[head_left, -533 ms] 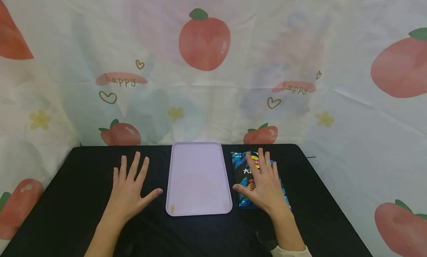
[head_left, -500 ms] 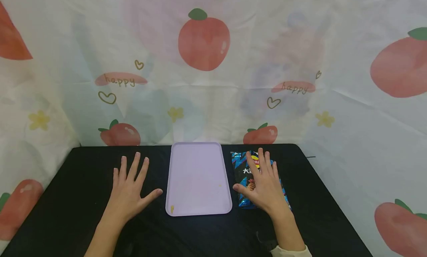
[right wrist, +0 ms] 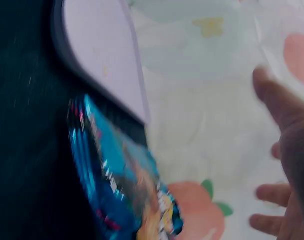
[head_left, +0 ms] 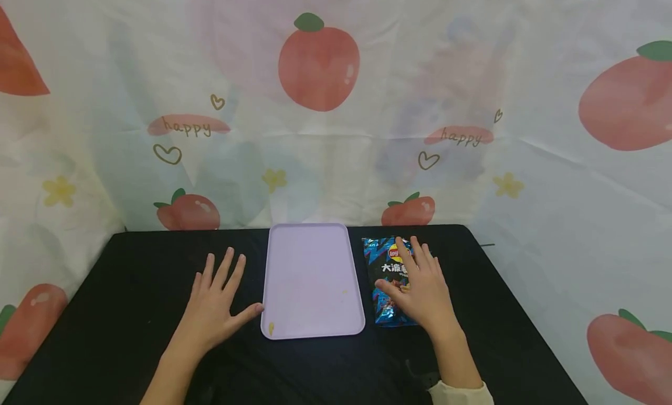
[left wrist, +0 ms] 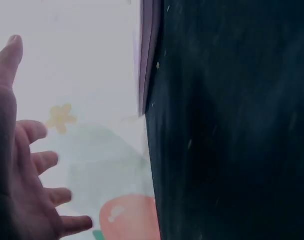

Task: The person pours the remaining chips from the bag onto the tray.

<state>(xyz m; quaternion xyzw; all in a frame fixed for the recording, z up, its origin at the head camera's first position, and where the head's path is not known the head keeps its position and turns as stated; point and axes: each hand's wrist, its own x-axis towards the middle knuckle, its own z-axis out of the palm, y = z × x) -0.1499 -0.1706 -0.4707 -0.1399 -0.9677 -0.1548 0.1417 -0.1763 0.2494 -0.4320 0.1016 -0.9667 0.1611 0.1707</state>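
Glossy foil bag (head_left: 387,265) lies beside a smooth, round-cornered lilac tray (head_left: 311,282).

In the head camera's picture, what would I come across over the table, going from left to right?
Left hand, pale purple tray, blue-and-black snack bag. The right hand overlaps the bag, so I leave it out.

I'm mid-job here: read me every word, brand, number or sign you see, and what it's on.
"happy": left pink patch on the backdrop.
"happy": right pink patch, same backdrop.
"Lay": logo on the snack bag, its end behind the right hand.
"大浪": same bag; the next character is partly hidden.
Other bag print: too small or blurred to read. No readable numbers.
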